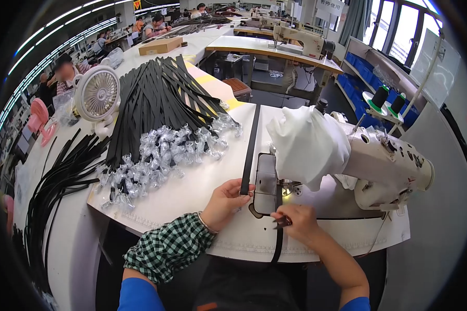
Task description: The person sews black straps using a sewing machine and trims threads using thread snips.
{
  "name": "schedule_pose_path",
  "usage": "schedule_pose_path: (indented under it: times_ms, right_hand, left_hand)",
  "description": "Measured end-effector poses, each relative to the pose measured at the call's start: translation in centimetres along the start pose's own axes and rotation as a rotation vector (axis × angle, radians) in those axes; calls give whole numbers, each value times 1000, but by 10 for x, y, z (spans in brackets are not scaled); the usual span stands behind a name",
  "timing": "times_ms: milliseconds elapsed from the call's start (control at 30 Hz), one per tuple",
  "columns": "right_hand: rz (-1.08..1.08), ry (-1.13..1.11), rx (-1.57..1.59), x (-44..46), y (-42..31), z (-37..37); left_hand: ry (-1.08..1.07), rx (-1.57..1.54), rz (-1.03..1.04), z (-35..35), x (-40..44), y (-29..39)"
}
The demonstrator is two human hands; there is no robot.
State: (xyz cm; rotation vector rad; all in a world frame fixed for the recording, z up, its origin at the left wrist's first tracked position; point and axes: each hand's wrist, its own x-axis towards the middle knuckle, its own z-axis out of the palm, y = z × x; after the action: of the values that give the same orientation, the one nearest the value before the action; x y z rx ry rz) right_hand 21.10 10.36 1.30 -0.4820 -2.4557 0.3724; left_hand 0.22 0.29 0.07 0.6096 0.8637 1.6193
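My left hand (227, 203) pinches the near end of a black strap (251, 150) that runs away from me over the white table. My right hand (296, 220) is closed around a small dark tool (282, 223), whose shape is partly hidden. Under that hand a second black strap (278, 243) hangs over the table's front edge and runs up beside the needle area of the sewing machine (381, 155). A white cloth (308, 145) covers the machine's head. A dark rectangular plate (266, 184) lies between my hands.
Many black straps (158, 93) with plastic-wrapped ends (161, 150) are piled at the left. More loose straps (52, 197) hang off the far left. Behind them stand a white fan (98, 94) and a pink fan (39, 120). Thread cones (380, 96) stand at the right. Other people sit far back.
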Motion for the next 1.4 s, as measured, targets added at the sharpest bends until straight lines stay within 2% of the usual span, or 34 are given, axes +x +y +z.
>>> schedule_pose_path:
  times_ms: [67, 167, 367, 533, 600, 667, 733, 800, 833, 933, 1033, 1100, 1133, 1167, 1200, 1267, 1333, 1400]
  right_hand:
    - [-360, -180, 23, -11, 0, -16]
    - [-399, -234, 76, -15, 0, -15]
    - [-390, -137, 79, -20, 8, -7]
    - [-378, -144, 34, -21, 6, -9]
    - [-387, -151, 30, -21, 6, -9]
    - [-368, -126, 35, -21, 6, -8]
    - [-386, -116, 53, -21, 4, -8]
    - [-355, -111, 38, -20, 1, -9]
    - [-340, -107, 51, -21, 2, -8]
    - [-344, -109, 58, -21, 4, -7]
    - [-355, -92, 66, -22, 6, -5]
    - [-352, -87, 51, -23, 5, -4]
    - [-359, -88, 64, -23, 5, -4]
    - [-358, -80, 64, -22, 5, -4]
    - [-357, -72, 62, -22, 4, -4]
    - [-356, -76, 78, -21, 2, -6]
    - [-354, -76, 78, -21, 2, -5]
    - [-362, -73, 82, -20, 1, -5]
  left_hand:
    - [4, -5, 10, 1, 0, 0]
    - [-2, -1, 23, 0, -1, -1]
    - [-8, -9, 33, -4, 1, -2]
    - [-7, -15, 56, -3, -1, 4]
    - [-1, 75, 92, -5, -2, 12]
    - [31, 51, 158, -17, -4, 35]
    - [119, 76, 349, -43, -3, 75]
    - [161, -111, 561, -82, -12, 130]
    - [297, -114, 659, -98, -25, 165]
    - [411, -240, 931, -184, -92, 259]
    - [558, -152, 1222, -269, -206, 322]
    - [803, -33, 1411, -322, -302, 344]
    - [860, -124, 1543, -331, -348, 346]
    - [998, -276, 1709, -310, -378, 339]
    - [1040, -301, 1808, -300, -411, 328]
    - [1489, -313, 1949, -241, -417, 299]
    - [1576, -490, 1858, -256, -440, 283]
    - [1517, -459, 1725, -281, -430, 269]
